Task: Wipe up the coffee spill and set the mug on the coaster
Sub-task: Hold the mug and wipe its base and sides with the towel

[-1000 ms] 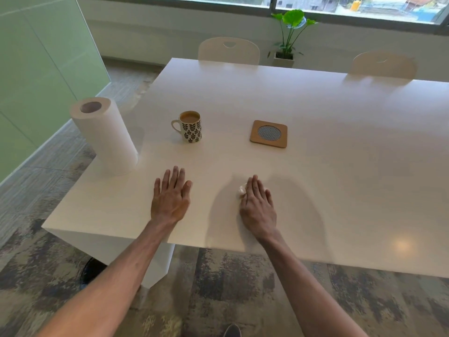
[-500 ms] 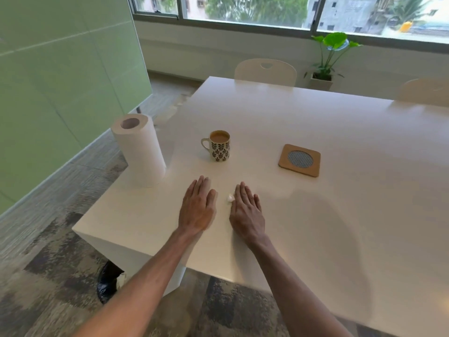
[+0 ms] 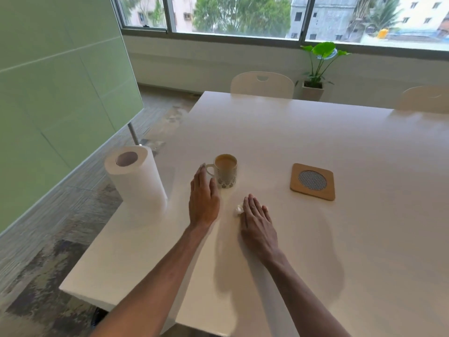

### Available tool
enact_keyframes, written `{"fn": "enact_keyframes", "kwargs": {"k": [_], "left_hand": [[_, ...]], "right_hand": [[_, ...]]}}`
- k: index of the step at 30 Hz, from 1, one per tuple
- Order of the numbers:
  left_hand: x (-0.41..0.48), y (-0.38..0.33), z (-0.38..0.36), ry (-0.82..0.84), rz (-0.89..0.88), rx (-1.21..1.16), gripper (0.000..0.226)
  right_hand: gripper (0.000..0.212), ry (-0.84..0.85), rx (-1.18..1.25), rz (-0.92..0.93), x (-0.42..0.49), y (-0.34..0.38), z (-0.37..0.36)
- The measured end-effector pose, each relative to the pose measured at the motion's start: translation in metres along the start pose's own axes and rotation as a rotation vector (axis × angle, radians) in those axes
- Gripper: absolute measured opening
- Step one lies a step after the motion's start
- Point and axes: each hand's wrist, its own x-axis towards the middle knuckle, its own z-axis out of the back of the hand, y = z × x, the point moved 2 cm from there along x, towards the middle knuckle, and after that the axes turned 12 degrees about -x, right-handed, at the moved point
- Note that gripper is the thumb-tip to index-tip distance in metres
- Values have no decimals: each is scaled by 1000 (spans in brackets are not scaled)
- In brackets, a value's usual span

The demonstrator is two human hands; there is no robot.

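Note:
A white mug with a leaf pattern, full of milky coffee, stands on the white table. My left hand lies open just left of it, fingertips beside the handle. My right hand presses flat on the table below the mug, over a small crumpled paper towel wad that peeks out at its index finger. The square wooden coaster with a mesh disc lies bare to the right of the mug. I see no coffee stain on the tabletop.
A paper towel roll stands upright near the table's left edge. Two pale chairs sit at the far side. A potted plant stands under the window, and a green glass partition runs along the left.
My left hand has slid forward to the mug's handle. My right hand with the wad has drawn left, closer to the mug. The view has tilted up.

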Motion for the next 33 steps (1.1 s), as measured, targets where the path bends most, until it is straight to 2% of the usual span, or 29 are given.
{"fn": "enact_keyframes", "kwargs": {"k": [6, 12, 17, 23, 29, 33], "left_hand": [[44, 11, -9, -17, 95, -75, 47], [64, 24, -12, -60, 142, -145, 31], [74, 28, -12, -15, 211, -238, 21], [88, 32, -17, 67, 311, -281, 35], [95, 42, -17, 149, 398, -495, 42], [98, 48, -17, 218, 410, -587, 40]], "right_hand": [[61, -22, 29, 2, 19, 2, -5], [61, -57, 21, 9, 21, 1, -8], [61, -65, 9, 3, 21, 0, -8], [61, -67, 14, 1, 20, 1, -7], [61, -73, 27, 2, 20, 0, -6], [61, -76, 15, 3, 21, 0, -7]]}}
